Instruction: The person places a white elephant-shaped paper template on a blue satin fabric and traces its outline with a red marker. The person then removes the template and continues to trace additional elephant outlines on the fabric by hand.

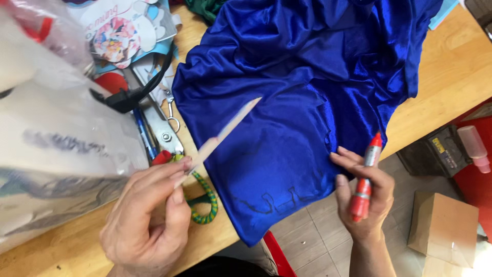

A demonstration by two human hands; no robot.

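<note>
A wooden worktop [451, 66] is running across the view, and the largest thing lying on it is a sheet of shiny royal-blue satin fabric [297, 92], crumpled at the top and smoother lower down, with its lower corner hanging over the near edge above the tiled floor [318, 231]. Dark pen lines are showing on the fabric near that lower edge. At the left, a big clear plastic bag [56, 138] is taking up much of the worktop, with printed paper cut-outs [123, 31] behind it and a black cable [138, 92] curving across. On the floor at the right, a brown cardboard box [443, 225] is sitting near a small pink-capped bottle [474, 149].

The left hand [148, 220] is closing finger and thumb around the lower end of a long pale strip, like a thin ruler [225, 133], whose far end is reaching over the blue fabric. Just beside that hand, a green and yellow braided cord [205, 200] is lying on the worktop, touching the fabric's edge, and metal scissors [166, 128] are resting just beyond it, next to a blue pen [143, 131].

The right hand [366, 197] is gripping a red marker [365, 179] upright in its curled fingers, capped tip upward, while its fingertips [341, 154] are touching the fabric's right edge.
</note>
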